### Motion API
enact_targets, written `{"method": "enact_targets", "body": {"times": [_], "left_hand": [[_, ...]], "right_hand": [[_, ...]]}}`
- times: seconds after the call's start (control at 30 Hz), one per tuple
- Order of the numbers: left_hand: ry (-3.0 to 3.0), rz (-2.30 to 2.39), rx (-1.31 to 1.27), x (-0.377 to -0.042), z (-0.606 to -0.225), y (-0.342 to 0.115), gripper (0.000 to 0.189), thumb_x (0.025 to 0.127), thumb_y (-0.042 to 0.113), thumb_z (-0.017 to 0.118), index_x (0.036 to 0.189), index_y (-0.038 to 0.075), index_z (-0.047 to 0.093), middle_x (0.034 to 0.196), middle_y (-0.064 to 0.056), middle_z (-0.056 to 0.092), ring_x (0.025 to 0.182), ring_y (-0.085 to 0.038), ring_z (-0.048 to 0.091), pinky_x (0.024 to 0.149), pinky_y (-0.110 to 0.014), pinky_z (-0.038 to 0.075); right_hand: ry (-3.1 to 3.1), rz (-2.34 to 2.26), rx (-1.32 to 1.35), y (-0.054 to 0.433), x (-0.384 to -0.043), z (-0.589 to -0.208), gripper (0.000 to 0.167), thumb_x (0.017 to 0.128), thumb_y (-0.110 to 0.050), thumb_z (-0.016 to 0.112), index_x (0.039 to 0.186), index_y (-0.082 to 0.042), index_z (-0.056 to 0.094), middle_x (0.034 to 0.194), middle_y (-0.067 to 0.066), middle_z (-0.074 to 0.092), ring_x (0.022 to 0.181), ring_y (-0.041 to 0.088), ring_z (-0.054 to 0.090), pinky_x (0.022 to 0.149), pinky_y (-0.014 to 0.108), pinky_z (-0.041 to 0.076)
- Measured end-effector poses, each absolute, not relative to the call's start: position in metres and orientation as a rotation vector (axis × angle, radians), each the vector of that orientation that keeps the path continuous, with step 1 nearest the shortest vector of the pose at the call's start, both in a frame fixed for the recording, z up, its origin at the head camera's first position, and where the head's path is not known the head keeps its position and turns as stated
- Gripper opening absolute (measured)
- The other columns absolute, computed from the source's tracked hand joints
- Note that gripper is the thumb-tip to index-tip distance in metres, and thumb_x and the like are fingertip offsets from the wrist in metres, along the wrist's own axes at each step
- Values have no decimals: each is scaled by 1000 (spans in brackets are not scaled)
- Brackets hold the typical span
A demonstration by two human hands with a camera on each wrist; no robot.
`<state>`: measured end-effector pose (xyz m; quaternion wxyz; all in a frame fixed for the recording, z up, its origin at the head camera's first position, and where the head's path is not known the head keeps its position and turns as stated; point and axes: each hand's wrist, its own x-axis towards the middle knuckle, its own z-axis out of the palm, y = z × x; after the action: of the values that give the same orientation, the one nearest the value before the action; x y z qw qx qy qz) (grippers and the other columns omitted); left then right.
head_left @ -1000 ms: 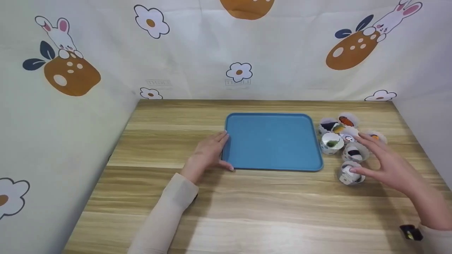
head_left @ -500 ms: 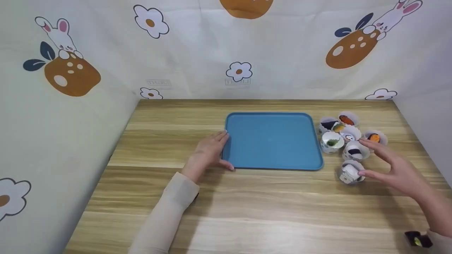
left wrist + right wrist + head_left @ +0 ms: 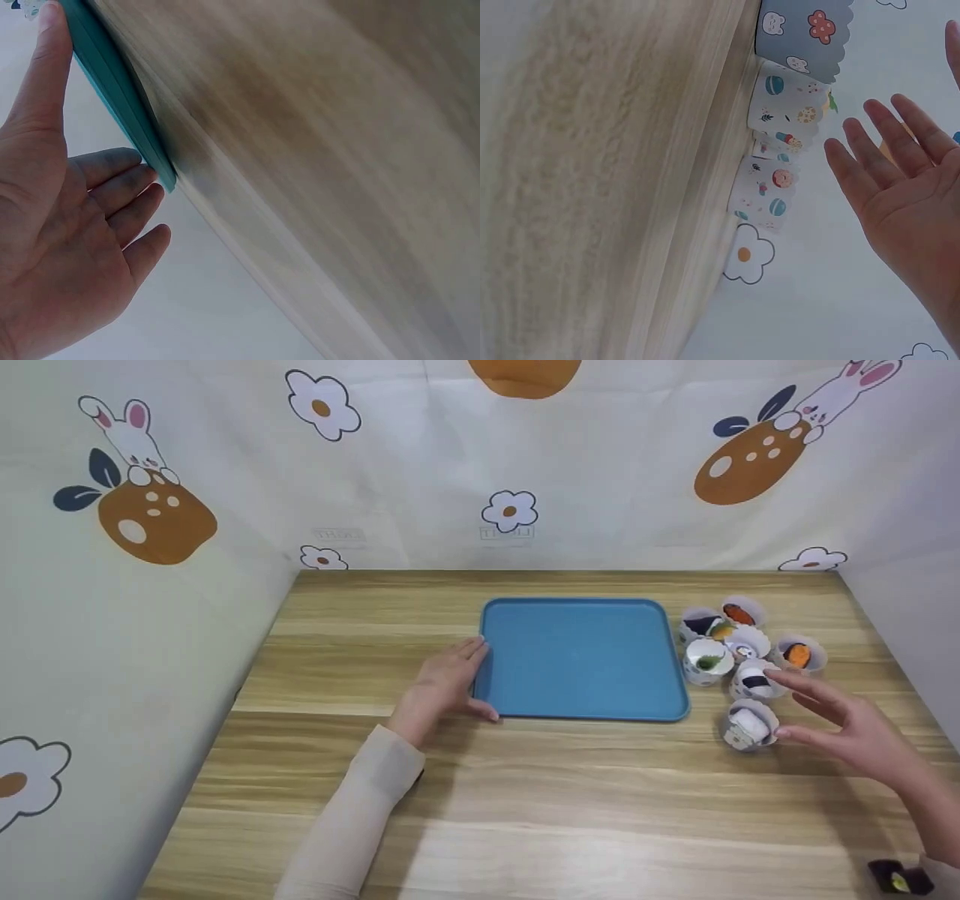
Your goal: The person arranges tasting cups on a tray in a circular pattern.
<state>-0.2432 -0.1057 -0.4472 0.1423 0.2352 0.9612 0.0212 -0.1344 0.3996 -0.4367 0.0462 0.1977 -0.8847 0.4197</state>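
My left hand (image 3: pixel 444 684) rests at the left edge of a blue rectangular tray (image 3: pixel 577 660), fingers and thumb extended along its rim. The left wrist view shows the fingertips right at the tray's side (image 3: pixel 120 90). To the tray's right, my right hand (image 3: pixel 862 735) hovers with spread fingers and holds nothing. Its thumb is close beside the nearest paper cup (image 3: pixel 741 737), which has a white piece inside. Its forefinger overlaps another cup (image 3: pixel 742 684) containing a white piece with a black band. In the right wrist view, printed cups (image 3: pixel 787 97) stand beyond the spread fingers.
Several more scalloped paper cups cluster at the tray's right side. One cup (image 3: pixel 705 671) holds a green-topped piece, another an orange piece (image 3: pixel 798 655), and a far one a red-orange piece (image 3: pixel 739 615). Patterned cloth (image 3: pixel 420 472) encloses the wooden table (image 3: pixel 525 810).
My right hand has drawn back a little to the right and toward me, away from the cups. My left hand and the tray hold their places.
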Motion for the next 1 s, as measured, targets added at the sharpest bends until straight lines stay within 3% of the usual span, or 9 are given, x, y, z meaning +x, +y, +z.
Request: {"method": "enact_targets", "body": {"times": [0.47,1.0], "left_hand": [[2779,87,678,-243,-447,-105,123,69,68,78,158,5,23,168,-10,19,155,-25,19,126,-39,23],[2771,102,646,-242,-447,-105,124,69,67,78,159,6,20,168,-8,16,156,-23,16,127,-39,21]], "right_hand": [[-2677,1441,581,408,-131,-443,54,82,17,68,133,15,51,134,-24,59,121,-12,55,98,4,43],[-2713,1418,506,414,-127,-445,43,89,11,64,130,13,53,126,-26,62,116,-14,57,94,2,44]]}}
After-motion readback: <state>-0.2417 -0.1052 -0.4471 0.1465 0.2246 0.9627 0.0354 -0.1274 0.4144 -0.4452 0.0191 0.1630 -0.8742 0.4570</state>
